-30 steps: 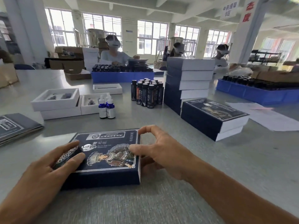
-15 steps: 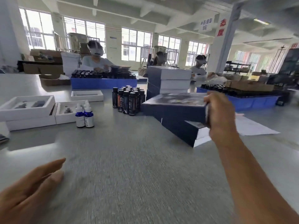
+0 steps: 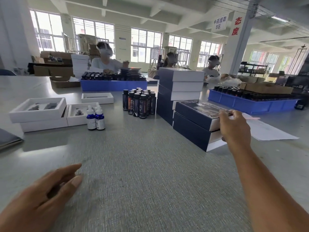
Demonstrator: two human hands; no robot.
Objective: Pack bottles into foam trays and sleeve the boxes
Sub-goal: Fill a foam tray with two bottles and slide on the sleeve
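right hand [image 3: 235, 129]: fingers grasping the near end of the top sleeved box [image 3: 197, 112], which sits on a second sleeved box [image 3: 190, 131] toward the desk's right edge
left hand [image 3: 41, 196]: released, fingers straight, low over the desk [image 3: 142, 173] at the near left corner
dropper bottles [image 3: 96, 118]: upright, mid-left, just beside the white foam trays [image 3: 38, 108]
dark bottles [image 3: 139, 102]: clustered mid-desk, beside the tall box stack [image 3: 179, 86]

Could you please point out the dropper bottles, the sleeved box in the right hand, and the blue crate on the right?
dropper bottles [image 3: 99, 118], head view, front bottle's label
sleeved box [image 3: 192, 112], head view, dark side
blue crate [image 3: 250, 104], head view, front wall
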